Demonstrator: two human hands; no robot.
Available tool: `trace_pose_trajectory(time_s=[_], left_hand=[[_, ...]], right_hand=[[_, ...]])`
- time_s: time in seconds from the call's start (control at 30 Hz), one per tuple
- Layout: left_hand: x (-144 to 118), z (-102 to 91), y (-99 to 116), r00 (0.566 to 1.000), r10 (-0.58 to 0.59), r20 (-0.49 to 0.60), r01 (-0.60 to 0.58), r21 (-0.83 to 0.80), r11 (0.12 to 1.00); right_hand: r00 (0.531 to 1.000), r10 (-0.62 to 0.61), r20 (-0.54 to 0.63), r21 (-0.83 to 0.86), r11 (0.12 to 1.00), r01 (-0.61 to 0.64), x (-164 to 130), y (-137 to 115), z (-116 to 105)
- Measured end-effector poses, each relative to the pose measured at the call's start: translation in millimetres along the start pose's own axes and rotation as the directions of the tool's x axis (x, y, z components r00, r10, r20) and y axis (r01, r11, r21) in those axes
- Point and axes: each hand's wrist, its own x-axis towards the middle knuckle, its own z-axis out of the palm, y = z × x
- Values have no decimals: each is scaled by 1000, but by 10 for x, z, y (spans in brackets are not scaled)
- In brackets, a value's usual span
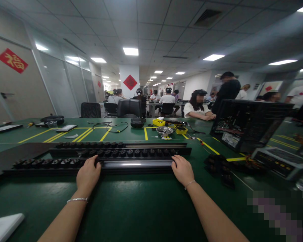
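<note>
Long black power strips (146,164) with rows of round black sockets lie side by side across the green table in front of me. My left hand (89,173) rests on the nearer strips about midway, thumb and fingers bent around the edge. Near their right end, my right hand (183,170) has its fingers curled over a strip. The nearest strip shows sockets on its left part and a shiny silver bar between my hands. Behind it stands a second row of sockets (137,153). My fingertips are partly hidden among the sockets.
An open computer case (244,124) and a metal power supply unit (285,161) stand at right, near black pieces (219,168). Beyond the strips are a metal bowl (164,131), a yellow tray (158,122) and cables (108,126). A co-worker (198,104) sits across the table.
</note>
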Motion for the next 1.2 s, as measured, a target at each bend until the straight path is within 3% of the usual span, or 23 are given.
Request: trace_pose_trajectory(time_s=[0.17, 0.37, 1.0, 1.2], left_hand=[[29, 89, -50, 998, -40, -44, 42, 46, 998], [46, 163, -129, 994, -85, 73, 76, 111, 991], [41, 104, -110, 988, -50, 145, 34, 112, 993], [48, 131, -112, 993, -53, 109, 41, 116, 992]], right_hand=[[1000, -4, 3, 7, 1000, 4, 0, 7, -2], [1000, 7, 9, 12, 1000, -7, -2, -6, -18], [1000, 5, -11, 8, 1000, -5, -2, 13, 12], [1000, 13, 4, 14, 1000, -13, -1, 19, 11]])
